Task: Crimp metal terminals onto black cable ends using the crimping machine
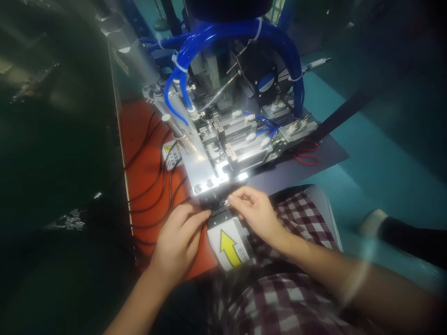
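Note:
My right hand (256,214) pinches a tiny shiny piece (226,203) between thumb and forefinger; its kind is too small to make out. Just beneath it lies a black block with a slotted track (218,215) at the front end of a metal machine (199,170). At the left side of this block is my left hand (178,237), its fingers closed together with the tips at the block's edge. Whatever those tips hold, if anything, is hidden. A white label with a yellow arrow (228,246) sits in front of the block, between my two wrists.
Thick blue air hoses (240,32) arch over the machine's slides and cylinders. Black cables (157,186) cross the orange-red surface (138,135) at the left. Several small metal pieces (74,221) lie further left. Another person's dark-sleeved limb (401,237) shows at the right.

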The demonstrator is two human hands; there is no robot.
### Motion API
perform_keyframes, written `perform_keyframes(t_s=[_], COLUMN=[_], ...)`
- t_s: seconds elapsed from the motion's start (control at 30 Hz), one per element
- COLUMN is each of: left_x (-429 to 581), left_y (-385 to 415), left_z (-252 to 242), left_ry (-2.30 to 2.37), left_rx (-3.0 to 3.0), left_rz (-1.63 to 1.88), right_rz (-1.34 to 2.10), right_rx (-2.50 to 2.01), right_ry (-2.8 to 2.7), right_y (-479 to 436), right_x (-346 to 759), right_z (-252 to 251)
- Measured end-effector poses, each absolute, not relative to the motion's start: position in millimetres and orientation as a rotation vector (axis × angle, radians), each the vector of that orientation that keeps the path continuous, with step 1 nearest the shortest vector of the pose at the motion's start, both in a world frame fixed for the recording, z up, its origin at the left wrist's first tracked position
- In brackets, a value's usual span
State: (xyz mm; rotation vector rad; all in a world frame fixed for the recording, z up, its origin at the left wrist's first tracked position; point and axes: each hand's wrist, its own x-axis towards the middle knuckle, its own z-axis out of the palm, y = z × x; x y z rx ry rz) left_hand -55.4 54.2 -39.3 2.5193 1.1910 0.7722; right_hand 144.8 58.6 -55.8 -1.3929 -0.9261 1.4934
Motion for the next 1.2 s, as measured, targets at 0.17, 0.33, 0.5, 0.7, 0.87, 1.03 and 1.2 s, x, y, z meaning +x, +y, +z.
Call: perform_keyframes(t_s=[0.17,0.33,0.5,0.7,0.87,1.03,1.2], left_x=[-55.4,-62.9,-71.3,-70.4,-71.4,-73.1,-73.7], left_y=[56.1,60.2,54.3,52.1,61.8,64.2,54.8], left_z=[-35.7,-31.6,-32.2,-29.8,-29.4,-30.4,-30.5], left_ry=[1.169,1.026,1.109,1.121,1.002,0.933,1.105], left_rx=[2.535,2.602,2.612,2.593,2.788,2.849,2.702], left_rz=[0.775,0.658,0.568,0.605,0.569,0.6,0.577], right_rz=[1.229,1.247,1.526,1.748,1.793,1.745,1.757], right_rx=[-1.482,-1.468,-1.418,-1.287,-1.262,-1.275,-1.308], right_ry=[-1.152,-1.242,-1.05,-0.859,-0.842,-0.82,-0.769], right_y=[55.2,56.7,61.5,65.6,64.2,65.4,63.7], right_x=[145.9,147.0,147.7,156.1,157.6,156.9,160.2], right_z=[-58.6,-61.8,-57.2,-55.4,-55.7,-58.7,-59.1])
